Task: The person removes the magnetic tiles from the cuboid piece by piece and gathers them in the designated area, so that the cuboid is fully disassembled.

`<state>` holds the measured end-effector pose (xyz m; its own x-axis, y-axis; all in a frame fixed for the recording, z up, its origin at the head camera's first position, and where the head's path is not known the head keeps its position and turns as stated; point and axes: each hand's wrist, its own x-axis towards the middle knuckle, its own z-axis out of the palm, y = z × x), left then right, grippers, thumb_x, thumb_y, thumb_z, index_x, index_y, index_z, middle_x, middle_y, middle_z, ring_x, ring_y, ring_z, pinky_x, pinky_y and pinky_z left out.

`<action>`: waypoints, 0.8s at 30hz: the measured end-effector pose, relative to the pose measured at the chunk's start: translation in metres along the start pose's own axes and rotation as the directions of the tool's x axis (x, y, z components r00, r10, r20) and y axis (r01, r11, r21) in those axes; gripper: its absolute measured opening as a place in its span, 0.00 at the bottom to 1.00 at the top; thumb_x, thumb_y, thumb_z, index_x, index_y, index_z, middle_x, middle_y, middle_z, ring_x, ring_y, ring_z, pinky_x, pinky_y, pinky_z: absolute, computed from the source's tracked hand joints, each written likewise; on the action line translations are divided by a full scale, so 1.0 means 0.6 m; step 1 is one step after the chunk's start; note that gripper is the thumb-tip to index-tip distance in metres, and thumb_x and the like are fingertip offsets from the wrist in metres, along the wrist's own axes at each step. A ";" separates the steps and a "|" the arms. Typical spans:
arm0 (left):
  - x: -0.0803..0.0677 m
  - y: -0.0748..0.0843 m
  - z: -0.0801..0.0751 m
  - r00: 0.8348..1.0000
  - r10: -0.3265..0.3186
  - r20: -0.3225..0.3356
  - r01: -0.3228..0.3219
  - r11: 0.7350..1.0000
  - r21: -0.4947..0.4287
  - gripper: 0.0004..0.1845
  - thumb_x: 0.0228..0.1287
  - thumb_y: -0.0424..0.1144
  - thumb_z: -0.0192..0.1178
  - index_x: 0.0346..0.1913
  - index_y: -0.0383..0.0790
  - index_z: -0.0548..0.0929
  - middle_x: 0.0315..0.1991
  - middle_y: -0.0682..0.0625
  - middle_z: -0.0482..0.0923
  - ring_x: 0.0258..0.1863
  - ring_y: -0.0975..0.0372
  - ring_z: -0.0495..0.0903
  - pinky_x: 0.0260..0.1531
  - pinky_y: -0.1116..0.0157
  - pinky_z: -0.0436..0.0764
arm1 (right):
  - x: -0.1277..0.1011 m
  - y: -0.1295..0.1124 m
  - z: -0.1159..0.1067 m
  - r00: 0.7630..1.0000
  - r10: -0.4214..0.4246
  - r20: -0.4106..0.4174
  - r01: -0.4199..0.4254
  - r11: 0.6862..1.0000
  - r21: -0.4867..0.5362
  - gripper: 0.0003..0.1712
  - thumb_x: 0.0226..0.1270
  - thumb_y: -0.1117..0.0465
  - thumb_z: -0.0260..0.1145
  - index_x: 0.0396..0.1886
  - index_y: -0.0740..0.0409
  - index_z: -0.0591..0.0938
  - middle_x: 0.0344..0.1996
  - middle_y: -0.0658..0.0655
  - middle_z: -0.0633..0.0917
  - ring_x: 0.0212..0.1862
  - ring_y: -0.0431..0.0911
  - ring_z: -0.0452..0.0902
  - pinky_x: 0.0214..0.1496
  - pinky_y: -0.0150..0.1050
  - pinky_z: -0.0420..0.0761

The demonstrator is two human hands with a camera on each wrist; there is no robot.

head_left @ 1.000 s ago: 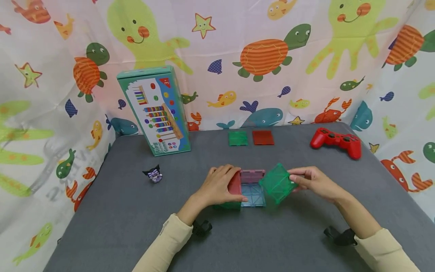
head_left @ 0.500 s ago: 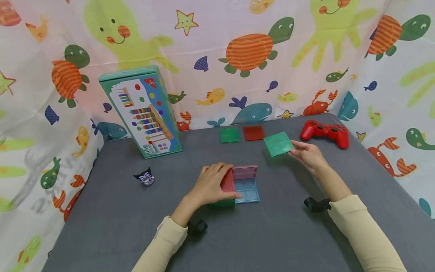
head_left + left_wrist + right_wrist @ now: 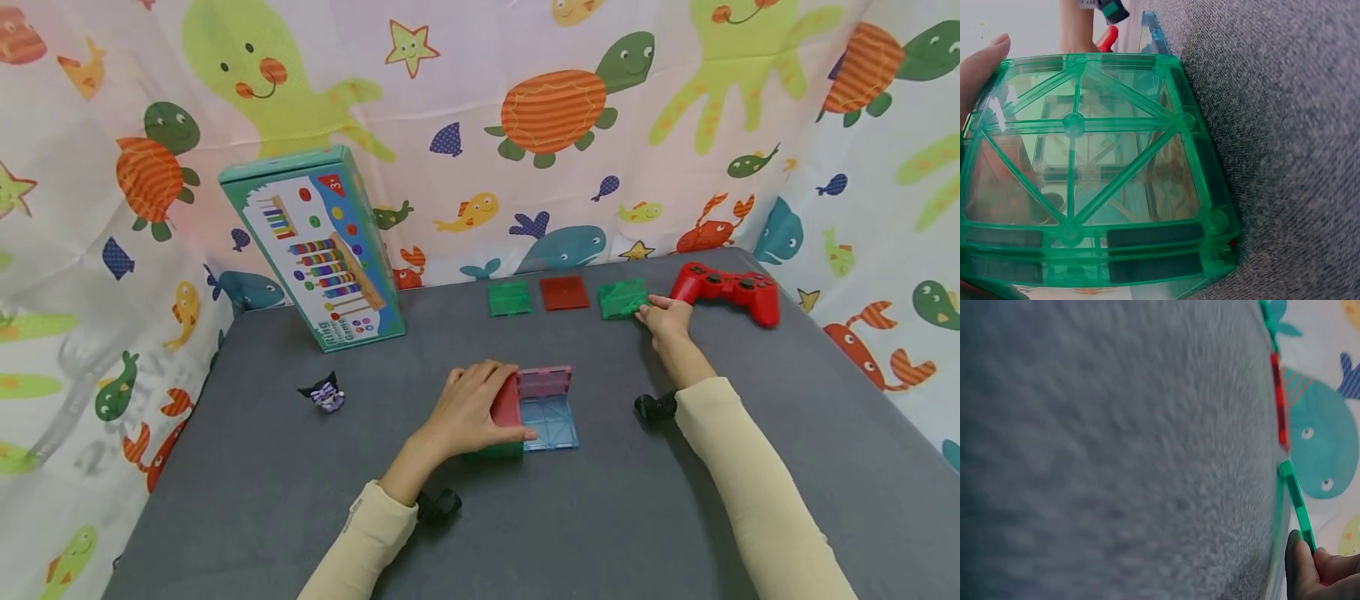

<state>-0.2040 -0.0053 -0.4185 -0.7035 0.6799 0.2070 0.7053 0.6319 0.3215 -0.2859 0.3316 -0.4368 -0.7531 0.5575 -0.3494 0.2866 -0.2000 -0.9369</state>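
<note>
On a grey fabric-covered desk [image 3: 300, 500] before sea-creature curtains [image 3: 525, 125], right hand [image 3: 663, 318] fingers pinch a translucent green ribbed square tile [image 3: 622, 298] far right; left hand [image 3: 472, 410] grips the part-built tile box [image 3: 536, 408].

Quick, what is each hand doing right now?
Left hand: curled over the red side of the tile box, holding it.
Right hand: pinching the edge of a green tile at the far row.
</note>
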 end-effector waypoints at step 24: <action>-0.001 -0.005 0.000 1.000 0.015 -0.011 -0.014 0.998 0.059 0.46 0.40 0.72 0.59 0.62 0.50 0.68 0.55 0.53 0.71 0.51 0.60 0.71 0.46 0.58 0.65 | 0.033 0.003 0.030 0.952 -0.303 -0.035 0.242 0.821 -0.518 0.25 0.62 0.69 0.48 0.60 0.61 0.72 0.59 0.64 0.73 0.64 0.56 0.62 0.66 0.43 0.61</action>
<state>-0.2057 -0.0080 -0.4195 -0.6939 0.6850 0.2222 0.7191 0.6432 0.2630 -0.3106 0.3279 -0.4454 -0.7834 0.6196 -0.0481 0.3591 0.3881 -0.8488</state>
